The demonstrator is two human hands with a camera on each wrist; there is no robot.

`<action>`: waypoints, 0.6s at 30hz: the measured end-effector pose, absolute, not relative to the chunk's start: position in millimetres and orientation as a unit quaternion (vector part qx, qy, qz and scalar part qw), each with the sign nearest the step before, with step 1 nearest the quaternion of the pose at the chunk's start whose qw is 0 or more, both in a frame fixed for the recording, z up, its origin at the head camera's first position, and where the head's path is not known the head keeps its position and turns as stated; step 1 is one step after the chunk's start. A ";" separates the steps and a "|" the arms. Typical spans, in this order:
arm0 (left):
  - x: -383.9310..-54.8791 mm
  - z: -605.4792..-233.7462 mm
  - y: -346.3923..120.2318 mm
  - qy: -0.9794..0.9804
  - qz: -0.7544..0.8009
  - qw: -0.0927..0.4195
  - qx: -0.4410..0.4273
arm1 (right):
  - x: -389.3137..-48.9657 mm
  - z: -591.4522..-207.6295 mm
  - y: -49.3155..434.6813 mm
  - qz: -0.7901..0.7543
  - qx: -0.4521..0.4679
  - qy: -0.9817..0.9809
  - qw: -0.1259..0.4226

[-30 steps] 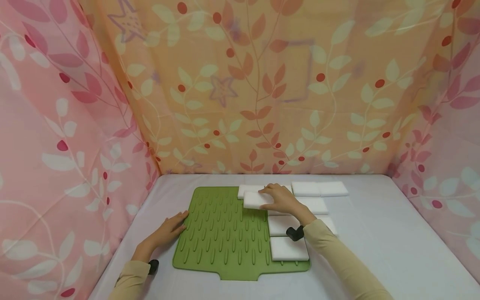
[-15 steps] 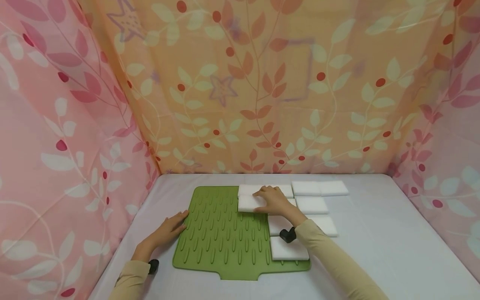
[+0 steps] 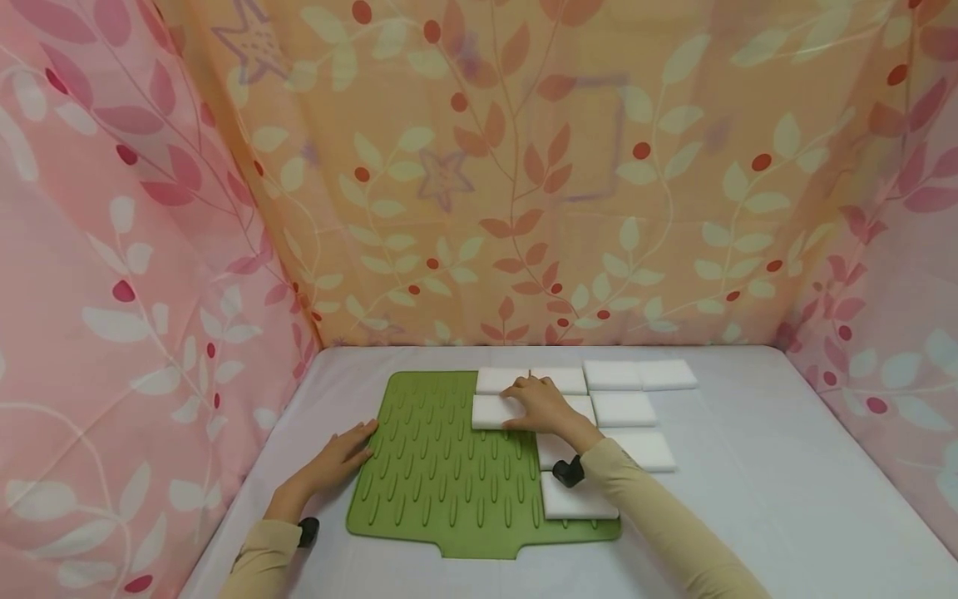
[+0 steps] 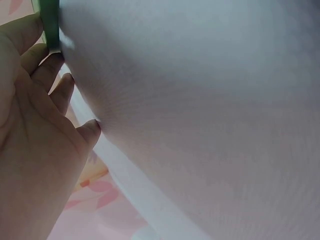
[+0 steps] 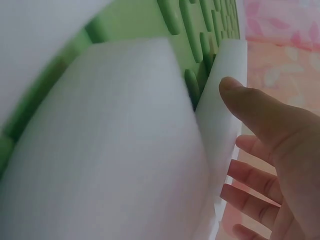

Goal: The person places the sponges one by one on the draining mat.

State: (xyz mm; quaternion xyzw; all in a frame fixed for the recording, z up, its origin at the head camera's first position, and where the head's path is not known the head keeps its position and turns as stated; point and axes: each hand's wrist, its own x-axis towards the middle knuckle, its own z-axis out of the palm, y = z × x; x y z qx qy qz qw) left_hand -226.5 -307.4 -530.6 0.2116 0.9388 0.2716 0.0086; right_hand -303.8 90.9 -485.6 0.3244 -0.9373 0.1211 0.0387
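A green ribbed mat (image 3: pixel 434 466) lies on the white-covered table. My right hand (image 3: pixel 545 408) pinches a white sponge block (image 3: pixel 489 412) at the mat's second row, thumb on its near edge and fingertips over the far side. In the right wrist view, the thumb and fingers (image 5: pixel 255 190) straddle that block, and another white block (image 5: pixel 115 145) fills the foreground. My left hand (image 3: pixel 334 460) rests with fairly straight fingers against the mat's left edge. The left wrist view has its fingertips (image 4: pixel 47 70) by the mat's green rim (image 4: pixel 50 25).
White blocks line the mat's back (image 3: pixel 501 380) and right side (image 3: pixel 580 497). More blocks (image 3: pixel 668 374) (image 3: pixel 625 409) (image 3: pixel 642 450) sit on the table right of the mat. Patterned curtains (image 3: pixel 479 208) enclose the table's back and sides.
My right hand has brought the sponge block left and slightly toward me, lowering it in front of the back row. My left hand has stayed at the mat's edge.
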 end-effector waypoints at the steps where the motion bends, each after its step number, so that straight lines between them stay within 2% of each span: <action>1: -226.7 -530.6 -307.4 0.939 0.273 0.010 0.211 | -303.9 -486.3 90.5 0.121 0.324 -0.938 0.037; 18: -227.1 -530.9 -307.1 0.938 0.274 0.012 0.211 | -306.1 -488.6 88.5 0.106 0.323 -0.939 0.043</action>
